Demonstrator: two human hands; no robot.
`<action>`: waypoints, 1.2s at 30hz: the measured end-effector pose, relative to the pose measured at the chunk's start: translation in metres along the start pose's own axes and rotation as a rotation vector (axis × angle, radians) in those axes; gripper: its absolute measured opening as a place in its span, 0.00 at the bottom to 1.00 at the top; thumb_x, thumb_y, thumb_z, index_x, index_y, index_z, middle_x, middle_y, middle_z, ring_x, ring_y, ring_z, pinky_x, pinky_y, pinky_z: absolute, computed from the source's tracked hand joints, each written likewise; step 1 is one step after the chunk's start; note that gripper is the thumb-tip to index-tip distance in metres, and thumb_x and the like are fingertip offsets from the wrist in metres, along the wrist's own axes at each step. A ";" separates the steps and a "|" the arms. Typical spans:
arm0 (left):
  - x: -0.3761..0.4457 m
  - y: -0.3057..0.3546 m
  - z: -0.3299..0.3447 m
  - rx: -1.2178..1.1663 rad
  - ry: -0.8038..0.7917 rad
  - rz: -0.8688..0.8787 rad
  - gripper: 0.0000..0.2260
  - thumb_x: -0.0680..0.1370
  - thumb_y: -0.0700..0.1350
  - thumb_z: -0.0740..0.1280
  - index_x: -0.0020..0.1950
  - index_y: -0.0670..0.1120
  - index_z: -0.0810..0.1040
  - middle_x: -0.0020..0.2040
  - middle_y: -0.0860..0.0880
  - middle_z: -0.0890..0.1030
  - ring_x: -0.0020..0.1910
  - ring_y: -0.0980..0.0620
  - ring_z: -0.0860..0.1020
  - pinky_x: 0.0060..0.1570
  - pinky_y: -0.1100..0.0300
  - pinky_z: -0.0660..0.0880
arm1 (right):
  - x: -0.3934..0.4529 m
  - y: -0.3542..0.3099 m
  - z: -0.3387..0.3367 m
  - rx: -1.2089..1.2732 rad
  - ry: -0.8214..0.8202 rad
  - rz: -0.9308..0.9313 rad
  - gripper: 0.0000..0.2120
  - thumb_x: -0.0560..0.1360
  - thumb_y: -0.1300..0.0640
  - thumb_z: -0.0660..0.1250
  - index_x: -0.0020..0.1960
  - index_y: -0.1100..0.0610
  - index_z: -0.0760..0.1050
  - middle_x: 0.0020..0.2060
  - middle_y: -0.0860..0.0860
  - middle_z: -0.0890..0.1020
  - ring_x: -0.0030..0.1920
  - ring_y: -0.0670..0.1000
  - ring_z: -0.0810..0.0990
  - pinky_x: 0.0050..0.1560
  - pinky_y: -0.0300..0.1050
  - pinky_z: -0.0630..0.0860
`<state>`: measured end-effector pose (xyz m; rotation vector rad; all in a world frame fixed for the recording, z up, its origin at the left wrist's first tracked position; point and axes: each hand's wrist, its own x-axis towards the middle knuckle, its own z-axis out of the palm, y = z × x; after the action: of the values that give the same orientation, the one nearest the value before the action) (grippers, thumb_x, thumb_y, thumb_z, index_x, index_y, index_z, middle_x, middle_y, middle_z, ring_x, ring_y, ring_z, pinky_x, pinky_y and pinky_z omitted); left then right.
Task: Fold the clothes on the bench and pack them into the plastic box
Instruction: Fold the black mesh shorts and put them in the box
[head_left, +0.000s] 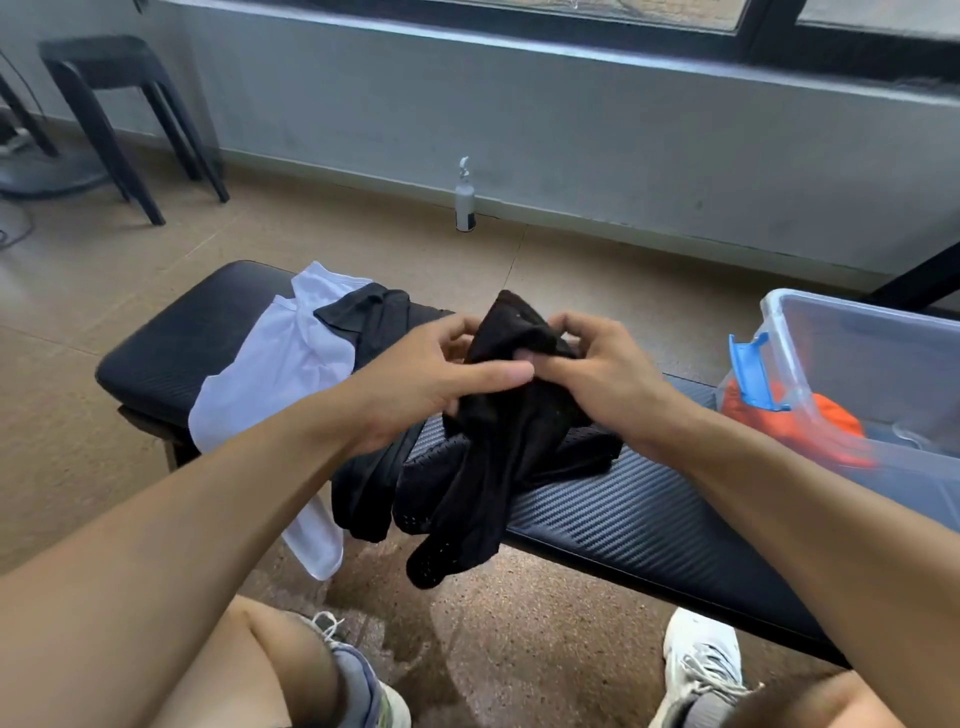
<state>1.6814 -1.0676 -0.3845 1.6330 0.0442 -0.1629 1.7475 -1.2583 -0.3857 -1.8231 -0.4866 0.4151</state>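
Two grips, left hand (415, 379) and right hand (597, 374), pinch black mesh garment (498, 457) bunched between them, hem trailing below onto counter (649, 499), likely hunting an edge to fold.

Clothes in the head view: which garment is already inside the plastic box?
The orange garment, lying in the plastic box; the white garment lies on the bench, and both hands hold the black mesh one.

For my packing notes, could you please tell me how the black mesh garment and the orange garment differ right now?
The black mesh garment is bunched and unfolded, gripped by both the left hand and right hand; no hand touches the orange garment. The black one hangs over the bench; the orange one lies inside the plastic box. Both are clothing.
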 end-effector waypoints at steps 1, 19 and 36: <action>-0.001 -0.002 0.004 0.050 -0.035 -0.016 0.17 0.72 0.46 0.78 0.59 0.49 0.81 0.54 0.43 0.85 0.56 0.44 0.84 0.60 0.42 0.78 | 0.002 -0.001 -0.002 0.018 0.045 -0.007 0.04 0.75 0.52 0.74 0.45 0.52 0.81 0.42 0.56 0.87 0.44 0.59 0.87 0.52 0.65 0.82; -0.007 0.004 0.016 0.041 -0.270 -0.151 0.16 0.77 0.45 0.73 0.64 0.49 0.79 0.58 0.49 0.85 0.59 0.50 0.83 0.62 0.53 0.78 | 0.000 -0.029 -0.023 -0.012 -0.138 0.292 0.05 0.78 0.56 0.71 0.48 0.58 0.82 0.41 0.55 0.87 0.39 0.51 0.86 0.38 0.43 0.81; -0.039 0.047 -0.088 0.285 -0.212 -0.313 0.04 0.75 0.39 0.73 0.46 0.41 0.79 0.40 0.43 0.82 0.33 0.51 0.82 0.31 0.62 0.78 | -0.024 -0.125 -0.063 0.006 -0.290 0.295 0.13 0.79 0.58 0.67 0.63 0.59 0.79 0.54 0.58 0.86 0.45 0.52 0.86 0.45 0.44 0.84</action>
<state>1.6557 -0.9808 -0.3270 1.8771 0.1188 -0.6046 1.7441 -1.2889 -0.2473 -1.8426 -0.4120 0.8904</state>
